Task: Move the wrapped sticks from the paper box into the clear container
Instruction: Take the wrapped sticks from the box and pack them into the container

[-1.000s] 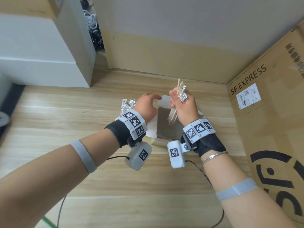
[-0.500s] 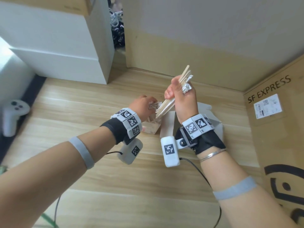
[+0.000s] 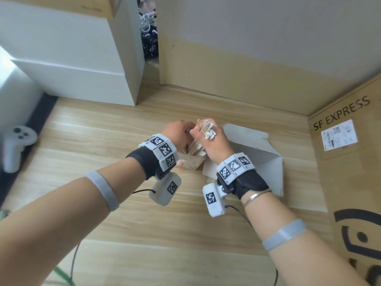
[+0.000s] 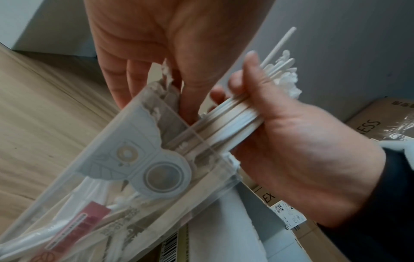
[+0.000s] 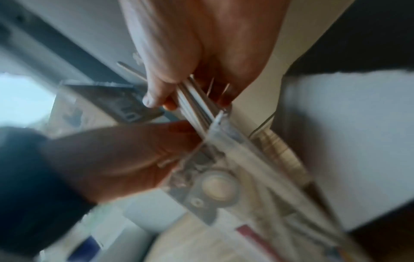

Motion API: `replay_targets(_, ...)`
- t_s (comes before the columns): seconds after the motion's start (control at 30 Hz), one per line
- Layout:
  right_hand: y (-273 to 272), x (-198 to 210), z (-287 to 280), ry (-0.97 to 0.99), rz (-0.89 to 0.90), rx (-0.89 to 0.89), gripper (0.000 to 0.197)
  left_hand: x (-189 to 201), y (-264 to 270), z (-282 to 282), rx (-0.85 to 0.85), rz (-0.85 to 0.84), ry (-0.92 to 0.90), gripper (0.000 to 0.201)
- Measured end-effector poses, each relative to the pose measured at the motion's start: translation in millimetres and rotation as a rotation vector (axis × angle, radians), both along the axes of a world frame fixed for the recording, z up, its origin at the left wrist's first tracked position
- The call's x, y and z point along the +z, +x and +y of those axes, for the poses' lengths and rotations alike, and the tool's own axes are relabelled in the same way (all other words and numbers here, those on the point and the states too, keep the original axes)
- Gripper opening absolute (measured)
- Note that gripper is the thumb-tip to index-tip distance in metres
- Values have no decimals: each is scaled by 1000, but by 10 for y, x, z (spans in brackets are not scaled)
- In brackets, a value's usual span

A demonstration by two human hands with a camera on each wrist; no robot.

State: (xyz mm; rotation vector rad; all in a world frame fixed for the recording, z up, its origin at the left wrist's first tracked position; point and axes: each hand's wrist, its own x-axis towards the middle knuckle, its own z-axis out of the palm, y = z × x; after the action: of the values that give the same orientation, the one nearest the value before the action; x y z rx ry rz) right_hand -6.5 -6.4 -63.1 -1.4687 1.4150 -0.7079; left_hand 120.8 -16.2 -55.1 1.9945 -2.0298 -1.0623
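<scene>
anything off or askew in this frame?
Slightly. The right hand grips a bundle of wrapped sticks going into the clear container at a slant, one stick poking out beyond the rest. The left hand has fingers at the container's mouth. No spill visible.

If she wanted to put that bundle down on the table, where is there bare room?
Bare wood lies left of the left hand, toward the white controller, and in front between both forearms. It is crowded around the clear container and paper box.
</scene>
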Motion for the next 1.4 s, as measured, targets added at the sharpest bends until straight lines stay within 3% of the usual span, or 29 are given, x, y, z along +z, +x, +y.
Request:
replay_targets(0.1, -25, -13, -5, 28, 273, 21, 24, -12, 4, -19, 9, 0, 29, 39)
replay_targets(0.17, -63, -13, -20, 54, 289, 67, 36, -6, 0, -20, 14, 9, 33, 43)
replay_targets(0.33, -127, 159, 2, -105, 313, 228, 15, 15, -11, -18, 29, 44, 36, 42)
replay_targets(0.53, -80, 252, 9, -243, 329, 261, 14, 32, -13, -16, 31, 45, 70, 43)
replay_targets(0.7, 5, 222, -9, -181, 493, 331, 17, -30, 36, 6, 54, 73, 98, 42)
replay_targets(0.83, 31, 195, -10, -110, 719, 387, 30, 2, 71, 17, 190, 233, 184, 45)
replay_targets(1.03, 28, 316, -48, 28, 583, 370, 18, 50, -5, 50, 213, 300, 180, 66)
replay_targets(1.13, -76, 408, -56, 8, 498, 345, 28, 83, -36, 70, 252, 364, 166, 66)
replay_targets(1.27, -162, 460, -84, -43, 320, 236, 5, 154, -73, 66, 246, 363, 105, 61)
replay_targets(1.4, -161, 352, -100, -49, 397, 230, 11, 108, -151, 62, 199, 233, 101, 51)
